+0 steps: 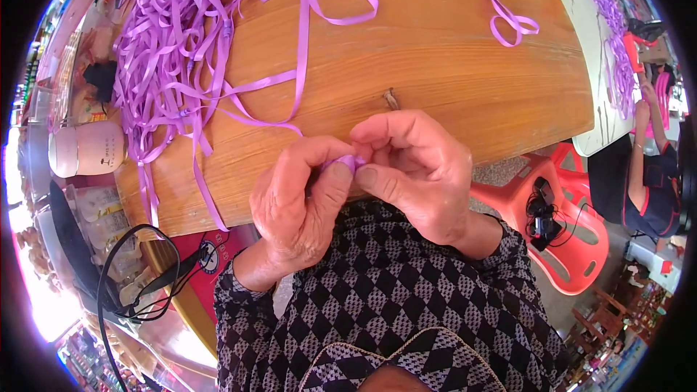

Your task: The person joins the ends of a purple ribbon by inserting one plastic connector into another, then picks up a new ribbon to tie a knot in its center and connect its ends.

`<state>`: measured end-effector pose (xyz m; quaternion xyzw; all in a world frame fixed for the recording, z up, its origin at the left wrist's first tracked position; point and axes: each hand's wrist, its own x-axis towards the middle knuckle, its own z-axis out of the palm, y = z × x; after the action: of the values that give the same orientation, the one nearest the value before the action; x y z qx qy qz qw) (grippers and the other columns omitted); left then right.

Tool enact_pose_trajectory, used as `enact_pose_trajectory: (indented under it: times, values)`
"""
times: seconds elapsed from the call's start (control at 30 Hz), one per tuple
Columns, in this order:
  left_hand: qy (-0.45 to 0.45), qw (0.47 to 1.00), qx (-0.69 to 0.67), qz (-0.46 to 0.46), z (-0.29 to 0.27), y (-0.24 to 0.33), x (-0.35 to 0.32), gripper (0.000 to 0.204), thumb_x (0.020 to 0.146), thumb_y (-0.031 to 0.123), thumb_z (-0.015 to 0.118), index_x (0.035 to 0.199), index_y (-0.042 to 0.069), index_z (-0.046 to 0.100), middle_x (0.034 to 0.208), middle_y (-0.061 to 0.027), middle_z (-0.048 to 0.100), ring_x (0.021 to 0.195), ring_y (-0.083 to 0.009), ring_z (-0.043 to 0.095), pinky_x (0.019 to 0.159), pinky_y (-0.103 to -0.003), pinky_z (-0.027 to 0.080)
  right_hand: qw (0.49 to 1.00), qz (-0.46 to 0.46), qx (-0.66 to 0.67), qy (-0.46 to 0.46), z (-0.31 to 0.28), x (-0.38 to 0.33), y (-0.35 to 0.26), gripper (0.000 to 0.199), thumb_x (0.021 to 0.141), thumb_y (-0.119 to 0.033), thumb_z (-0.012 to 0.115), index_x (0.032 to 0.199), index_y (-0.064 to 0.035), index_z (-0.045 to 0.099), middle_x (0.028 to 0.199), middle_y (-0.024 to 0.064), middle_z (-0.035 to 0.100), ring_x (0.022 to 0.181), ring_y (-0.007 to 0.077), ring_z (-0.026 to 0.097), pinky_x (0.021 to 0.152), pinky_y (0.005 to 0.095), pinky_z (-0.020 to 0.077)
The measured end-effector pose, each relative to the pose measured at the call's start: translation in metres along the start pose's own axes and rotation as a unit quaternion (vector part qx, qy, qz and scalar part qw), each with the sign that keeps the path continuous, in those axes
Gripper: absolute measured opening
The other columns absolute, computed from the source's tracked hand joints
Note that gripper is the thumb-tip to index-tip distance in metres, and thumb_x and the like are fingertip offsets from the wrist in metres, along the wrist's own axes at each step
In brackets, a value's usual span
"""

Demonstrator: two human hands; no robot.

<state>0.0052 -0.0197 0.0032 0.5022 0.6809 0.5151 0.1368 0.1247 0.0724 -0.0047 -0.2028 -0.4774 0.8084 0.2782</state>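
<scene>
Close to my body, at the table's near edge, both hands meet around a small folded piece of purple ribbon point(348, 162). My left hand point(296, 199) pinches it between thumb and bent forefinger. From the other side, the thumb of my right hand point(421, 174) presses on the ribbon's end, with the forefinger curled above. A purple strand point(250, 122) runs from the heap down toward my left hand. The large tangled heap of purple ribbons point(170, 43) lies at the table's far left. My palms hide part of the piece I hold.
The wooden table point(450, 80) carries a looped ribbon point(514, 27) at far right and a small brown scrap point(392, 99). A white jar point(88, 149) and black cables point(138, 276) sit left. A red plastic stool point(563, 247) stands right; beyond it another person point(648, 181) handles purple ribbons.
</scene>
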Motion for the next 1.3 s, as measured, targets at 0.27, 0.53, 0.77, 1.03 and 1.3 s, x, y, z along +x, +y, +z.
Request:
enact_pose_trajectory:
  times: [0.27,0.53,0.77,1.03,1.3]
  values:
    - [-0.15,0.865,-0.356,-0.32,-0.013,0.002,0.013,0.011,0.085,0.008,0.055,0.088,-0.002,0.056,0.077,-0.0057,0.061,0.061,-0.0087,0.053,0.057,-0.02,0.044,0.999,0.007,-0.046,-0.004,-0.009,0.002,-0.003,0.02,0.08,0.01,0.057,0.098,0.0071,0.05,0.088,0.0095,0.057,0.076,0.0101,0.056,0.067,0.0212,0.0469]
    - [-0.126,0.816,-0.418,-0.378,-0.007,0.001,0.013,0.016,0.086,0.011,0.058,0.092,-0.003,0.059,0.082,-0.0069,0.062,0.065,-0.0102,0.056,0.061,-0.021,0.047,0.985,-0.092,-0.145,-0.022,-0.019,0.004,0.002,0.013,0.08,0.01,0.056,0.093,0.0063,0.053,0.092,0.0118,0.056,0.083,0.0147,0.058,0.071,0.0233,0.0488]
    - [-0.08,0.829,-0.393,-0.389,0.0,0.003,0.014,0.018,0.086,0.013,0.06,0.094,-0.003,0.059,0.081,-0.0062,0.061,0.062,-0.0096,0.057,0.056,-0.018,0.047,0.947,-0.18,-0.264,-0.003,-0.017,0.003,0.006,0.014,0.079,0.008,0.06,0.092,0.005,0.056,0.1,0.0151,0.055,0.088,0.016,0.057,0.076,0.0257,0.0476]
    - [-0.089,0.835,-0.432,-0.328,0.0,0.004,0.013,0.017,0.087,0.012,0.059,0.094,-0.003,0.058,0.08,-0.0058,0.06,0.061,-0.0095,0.055,0.057,-0.02,0.047,0.967,-0.189,-0.17,-0.034,-0.022,0.011,0.006,0.011,0.077,0.007,0.063,0.086,0.0055,0.056,0.099,0.0176,0.055,0.086,0.0169,0.056,0.076,0.027,0.047]
    - [0.02,0.954,-0.254,-0.16,0.002,0.015,0.011,0.021,0.087,0.011,0.057,0.104,-0.001,0.058,0.086,-0.0053,0.059,0.063,-0.0072,0.052,0.054,-0.019,0.044,0.977,-0.135,-0.162,-0.037,-0.026,0.007,-0.002,0.012,0.075,0.007,0.065,0.081,0.0043,0.056,0.092,0.0145,0.055,0.081,0.0135,0.053,0.071,0.0233,0.0434]
